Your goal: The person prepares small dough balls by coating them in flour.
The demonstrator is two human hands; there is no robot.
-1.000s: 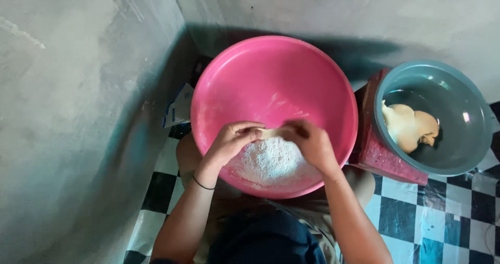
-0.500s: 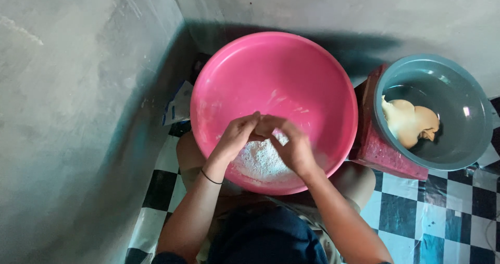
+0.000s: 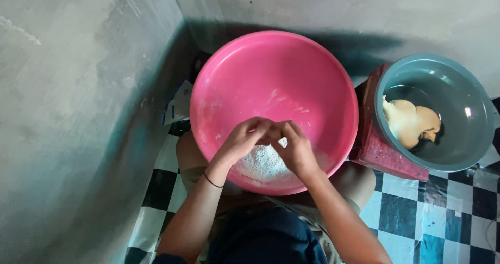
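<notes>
Left hand: the left hand (image 3: 240, 140), a thin black band at its wrist, curls half-closed, fingertips meeting the other hand's; whether it pinches anything, I cannot tell.
Right hand: the right hand (image 3: 296, 148) curls likewise.
Flour: the white flour (image 3: 262, 164) lies beneath both hands.
Basin: the pink basin (image 3: 271, 76) holds it, resting on the person's knees.
Beyond: a grey bowl (image 3: 465, 139) with tan dough (image 3: 409, 122).

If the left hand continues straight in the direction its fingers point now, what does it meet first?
The left hand points toward the right hand, whose fingers it seems to touch already above the white flour in the pink basin. Depth is unclear.
</notes>
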